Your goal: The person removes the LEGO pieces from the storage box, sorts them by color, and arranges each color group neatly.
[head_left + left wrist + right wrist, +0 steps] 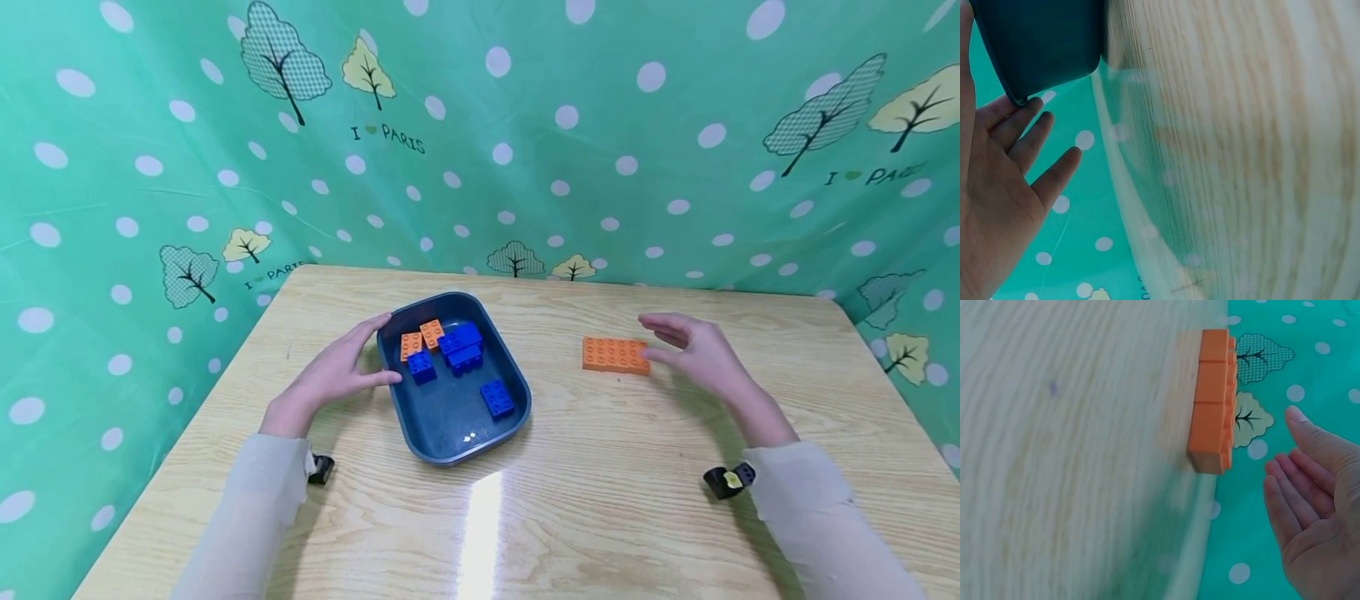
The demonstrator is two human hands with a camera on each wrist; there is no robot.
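Left hand point(337, 367) is spread wide, with its fingertips touching the left rim of the dark blue tray point(442, 421); right hand point(701, 354) is held with thumb and fingers parted, nothing gripped, well to the right of the tray. Just beside that hand, a row of orange studded bricks point(613, 356) is laid on the wooden table point(592, 508), right of the tray. Inside the tray, two small orange bricks point(432, 334) and several blue bricks point(497, 399) are contained.
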